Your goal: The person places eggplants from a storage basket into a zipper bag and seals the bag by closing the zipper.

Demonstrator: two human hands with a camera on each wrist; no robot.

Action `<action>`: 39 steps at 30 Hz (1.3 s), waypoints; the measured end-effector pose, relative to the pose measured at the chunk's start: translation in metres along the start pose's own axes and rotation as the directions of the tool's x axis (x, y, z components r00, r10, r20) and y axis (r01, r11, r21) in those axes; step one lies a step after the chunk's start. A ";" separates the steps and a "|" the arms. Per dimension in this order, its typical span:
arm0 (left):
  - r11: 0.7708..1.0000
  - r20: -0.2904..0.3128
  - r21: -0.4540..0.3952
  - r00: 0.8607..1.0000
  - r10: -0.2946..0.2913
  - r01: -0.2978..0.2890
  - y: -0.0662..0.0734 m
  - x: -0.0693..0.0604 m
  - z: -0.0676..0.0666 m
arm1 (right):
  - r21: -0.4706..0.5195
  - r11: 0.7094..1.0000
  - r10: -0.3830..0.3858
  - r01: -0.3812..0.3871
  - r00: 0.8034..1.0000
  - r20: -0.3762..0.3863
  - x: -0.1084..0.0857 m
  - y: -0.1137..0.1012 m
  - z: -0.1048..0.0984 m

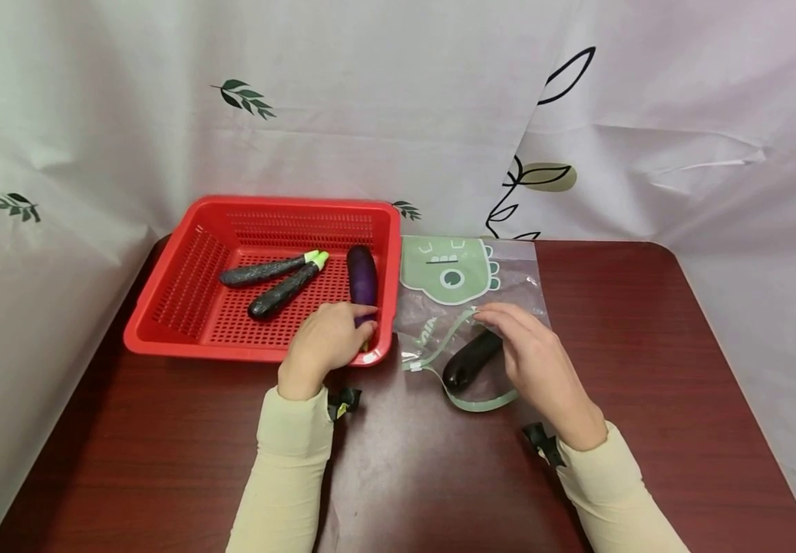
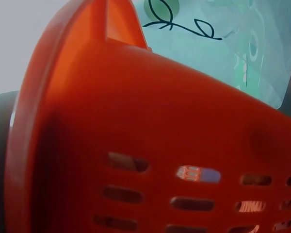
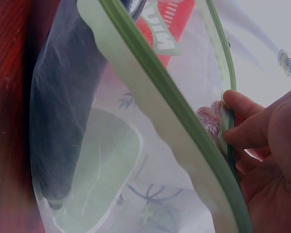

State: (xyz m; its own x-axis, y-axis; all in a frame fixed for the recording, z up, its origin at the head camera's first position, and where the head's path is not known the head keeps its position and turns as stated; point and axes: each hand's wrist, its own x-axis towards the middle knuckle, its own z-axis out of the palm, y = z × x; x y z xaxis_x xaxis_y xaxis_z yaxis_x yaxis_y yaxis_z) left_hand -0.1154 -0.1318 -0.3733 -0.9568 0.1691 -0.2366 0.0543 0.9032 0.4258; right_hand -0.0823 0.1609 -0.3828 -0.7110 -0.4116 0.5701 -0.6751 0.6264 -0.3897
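Observation:
In the head view my left hand [image 1: 326, 338] reaches over the front rim of the red basket [image 1: 259, 355] and grips the near end of a purple eggplant [image 1: 363, 280] by the right wall. The left wrist view is filled by the basket wall [image 2: 150, 102], so those fingers are hidden there. My right hand [image 1: 539, 357] pinches the green zip edge of a clear zip bag [image 1: 518, 273], holding its mouth apart. Inside the bag lies a dark eggplant [image 1: 470, 361]. Thumb and forefinger on the zip edge [image 3: 184, 131] show plainly in the right wrist view.
Two dark green zucchini, one [image 1: 262, 273] behind the other [image 1: 285, 296], lie in the basket left of the eggplant. Basket and bag stand side by side on a reddish-brown table [image 1: 653, 384]. A pale curtain [image 1: 370, 100] with leaf prints hangs behind.

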 end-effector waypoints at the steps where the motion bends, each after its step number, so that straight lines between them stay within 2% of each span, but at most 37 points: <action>1: 1.000 0.005 -0.001 1.000 -0.001 0.001 0.000 0.000 0.000 | 0.000 1.000 0.001 -0.001 1.000 0.000 0.000 0.000 0.000; 13: 0.999 0.037 -0.035 0.999 -0.033 0.034 -0.001 0.002 -0.001 | -0.004 1.000 0.008 -0.008 1.000 0.009 0.000 0.000 0.000; 21: 0.995 -0.020 -0.082 0.999 -0.050 0.048 0.000 0.001 -0.001 | -0.005 1.000 0.016 -0.016 1.000 0.013 -0.001 0.000 0.000; 31: 0.988 -0.098 -0.130 0.991 -0.091 0.078 0.001 -0.001 -0.001 | -0.005 1.000 0.020 -0.020 1.000 0.015 -0.001 0.000 0.000; 39: 0.989 -0.113 -0.125 0.989 -0.094 0.079 0.002 -0.002 -0.002 | -0.010 1.000 0.015 -0.015 1.000 0.012 -0.001 0.000 0.001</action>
State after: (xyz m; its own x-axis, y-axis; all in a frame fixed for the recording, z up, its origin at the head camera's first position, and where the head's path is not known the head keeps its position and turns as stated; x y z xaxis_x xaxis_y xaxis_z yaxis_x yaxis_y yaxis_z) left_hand -0.1142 -0.1314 -0.3709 -0.9839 0.0378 -0.1749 -0.0580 0.8572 0.5116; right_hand -0.0813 0.1603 -0.3842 -0.7236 -0.4099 0.5554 -0.6622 0.6392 -0.3910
